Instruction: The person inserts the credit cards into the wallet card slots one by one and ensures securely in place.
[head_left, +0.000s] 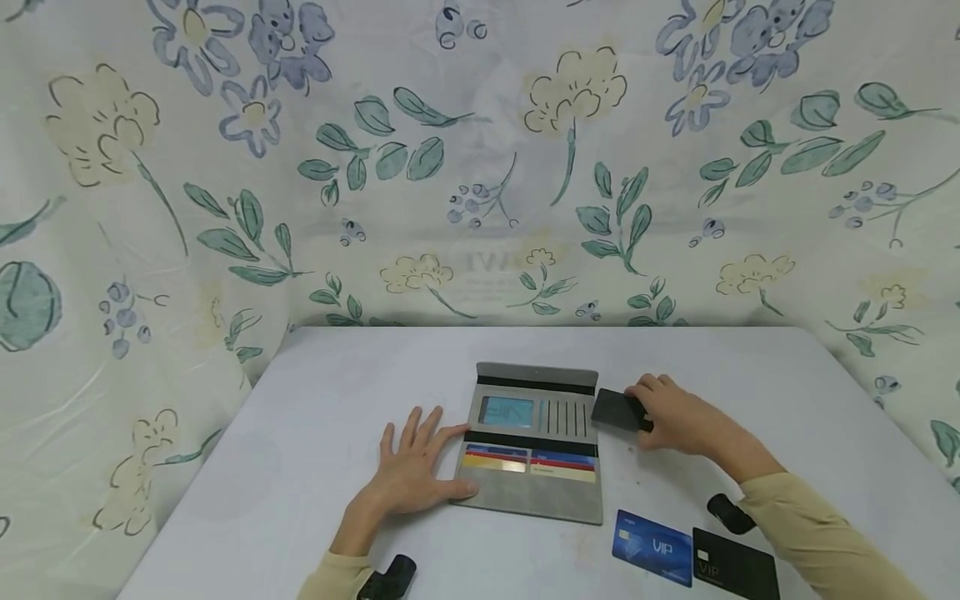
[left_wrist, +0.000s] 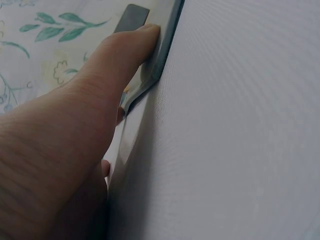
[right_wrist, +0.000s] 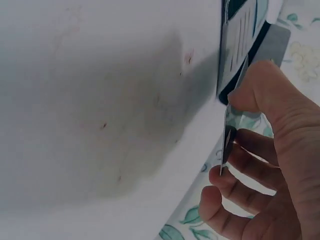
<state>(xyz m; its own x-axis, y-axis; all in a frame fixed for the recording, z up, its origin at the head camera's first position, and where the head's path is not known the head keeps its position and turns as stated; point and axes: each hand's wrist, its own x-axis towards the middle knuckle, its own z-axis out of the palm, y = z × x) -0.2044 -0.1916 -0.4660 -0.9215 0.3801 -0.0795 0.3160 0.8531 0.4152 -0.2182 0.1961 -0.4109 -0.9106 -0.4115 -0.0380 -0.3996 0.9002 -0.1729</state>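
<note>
A grey wallet (head_left: 536, 503) lies unfolded flat on the table, with card slots and a clear window in its upper half. Two striped cards (head_left: 562, 465) sit side by side in its lower half. My left hand (head_left: 408, 475) is spread at the wallet's left side; its thumb (left_wrist: 135, 45) rests on the lower left corner and the index fingertip touches the left edge. Between thumb and fingers, my right hand (head_left: 675, 415) pinches a black card (head_left: 618, 411) at the right edge of the slots. Seen edge-on in the right wrist view, the card (right_wrist: 228, 127) looks thin.
A blue VIP card (head_left: 652, 547) and a black VIP card (head_left: 735, 564) lie at the front right of the white table (head_left: 360, 367). Black wrist devices (head_left: 731, 514) show beside both sleeves. A floral curtain (head_left: 480, 167) hangs behind the table.
</note>
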